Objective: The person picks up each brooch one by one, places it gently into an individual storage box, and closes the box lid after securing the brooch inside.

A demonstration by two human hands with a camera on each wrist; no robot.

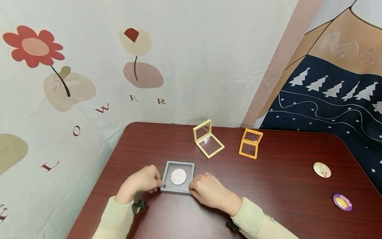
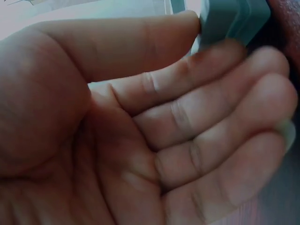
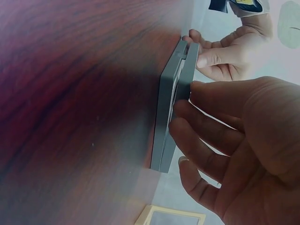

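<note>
A grey square floating display frame (image 1: 180, 163) with clear film lies on the table, and a round whitish badge (image 1: 178, 177) sits in its middle. My left hand (image 1: 144, 179) pinches the frame's near left corner; in the left wrist view the thumb tip presses its grey edge (image 2: 225, 21), the index finger below. On the near right corner my right hand (image 1: 210, 192) grips with thumb and fingertips. The right wrist view shows the frame's two halves (image 3: 164, 103) laid together, a thin line between them.
Behind the hands stand an open pale yellow frame (image 1: 216, 151) and an open orange frame (image 1: 248, 156). A cream round badge (image 1: 322, 169) and a purple-rimmed badge (image 1: 342, 202) lie on the table's right side. A printed cloth (image 1: 203, 66) hangs behind the table.
</note>
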